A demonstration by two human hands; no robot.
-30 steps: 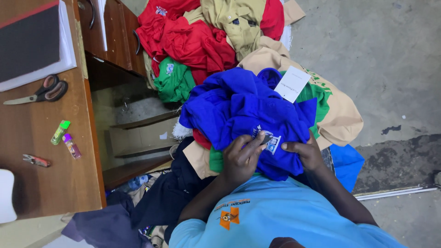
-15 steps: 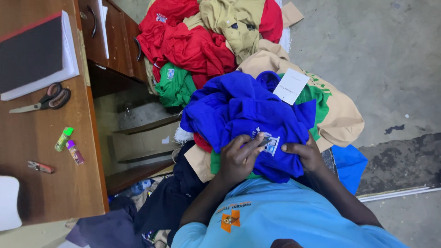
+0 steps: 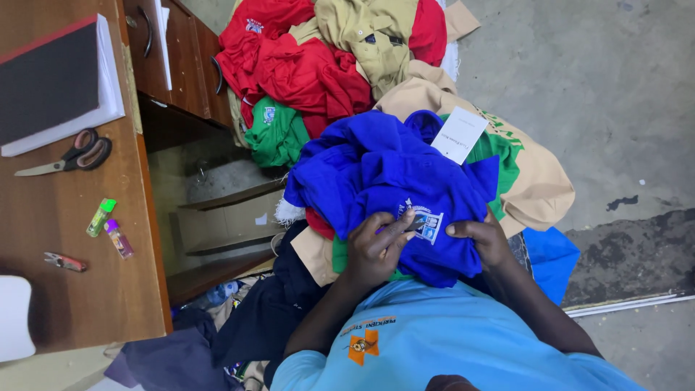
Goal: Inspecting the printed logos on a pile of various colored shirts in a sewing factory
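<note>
Close against my light blue shirt, both my hands rest on a blue garment bunched on my lap. My left hand curls its fingers onto the cloth at a small white badge, pinching there, though I cannot tell whether it grips something small as well. My right hand presses the fabric just beside the badge, fingers bent and clasping the cloth. A white paper tag lies on the far edge of the blue heap. Beyond it sit a green shirt, red clothes and tan ones piled on the concrete floor. Off to my left, on a wooden desk, lie scissors, two lighters and a book.
</note>
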